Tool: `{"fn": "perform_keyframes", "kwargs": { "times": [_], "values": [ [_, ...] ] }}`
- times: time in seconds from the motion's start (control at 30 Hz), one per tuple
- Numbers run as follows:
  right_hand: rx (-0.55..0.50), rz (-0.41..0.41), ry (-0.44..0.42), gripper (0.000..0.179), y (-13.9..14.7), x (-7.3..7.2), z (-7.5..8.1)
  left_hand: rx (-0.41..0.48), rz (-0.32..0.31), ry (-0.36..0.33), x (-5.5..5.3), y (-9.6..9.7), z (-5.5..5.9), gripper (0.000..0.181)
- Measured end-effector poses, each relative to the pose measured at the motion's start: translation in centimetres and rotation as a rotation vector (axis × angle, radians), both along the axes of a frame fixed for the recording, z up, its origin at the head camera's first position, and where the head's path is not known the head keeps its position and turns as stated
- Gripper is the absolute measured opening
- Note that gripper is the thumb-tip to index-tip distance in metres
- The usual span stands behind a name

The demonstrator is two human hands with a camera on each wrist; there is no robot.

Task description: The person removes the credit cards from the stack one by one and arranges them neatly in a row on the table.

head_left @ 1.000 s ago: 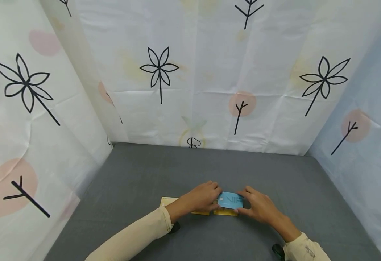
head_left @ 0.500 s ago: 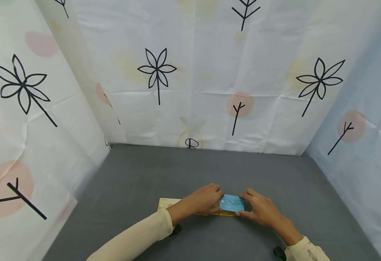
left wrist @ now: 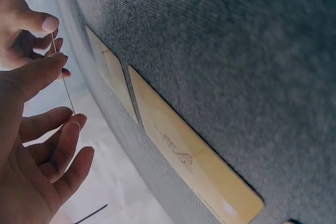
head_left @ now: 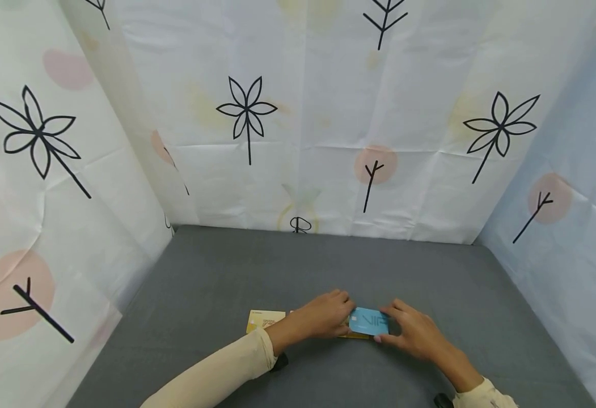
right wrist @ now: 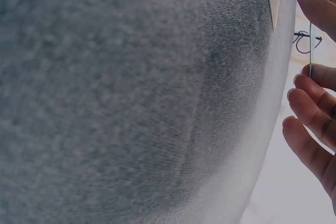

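Between both hands a blue card marked "VIP" is held over the table. The left hand pinches its left end, thumb on the near edge and fingers on the far edge. At the other end, the right hand pinches it the same way. The left wrist view shows the card edge-on as a thin line, raised off the cloth. Two yellow cards lie flat below: one shows lettering, and another sits just past it. In the head view the left forearm and hand partly cover them.
A dark grey cloth-covered table spreads around the hands. White printed fabric hangs behind it and along both sides. Part of a dark wrist device shows under the left cuff.
Both hands and the blue card have shifted slightly to the right. More of the left yellow card shows beside the left forearm.
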State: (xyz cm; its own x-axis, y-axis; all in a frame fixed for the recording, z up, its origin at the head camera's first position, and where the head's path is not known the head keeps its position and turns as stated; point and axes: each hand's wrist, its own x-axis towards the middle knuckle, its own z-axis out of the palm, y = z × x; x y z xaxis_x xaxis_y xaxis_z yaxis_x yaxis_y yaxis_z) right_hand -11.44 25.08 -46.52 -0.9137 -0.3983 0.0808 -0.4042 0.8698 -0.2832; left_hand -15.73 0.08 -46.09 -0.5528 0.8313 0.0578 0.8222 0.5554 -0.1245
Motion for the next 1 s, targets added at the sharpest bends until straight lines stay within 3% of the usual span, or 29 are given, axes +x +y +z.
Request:
{"fn": "perform_keyframes", "kwargs": {
  "times": [0.5,1.0],
  "values": [
    [0.017,-0.05,0.029,0.059,0.9,0.8,0.2,0.012,-0.014,0.024,0.5,1.1,0.2,0.049],
    [0.01,-0.027,0.017,0.058,2.2,0.8,0.4,0.03,-0.038,0.035,0.4,2.2,0.0,0.045]
  ]
}}
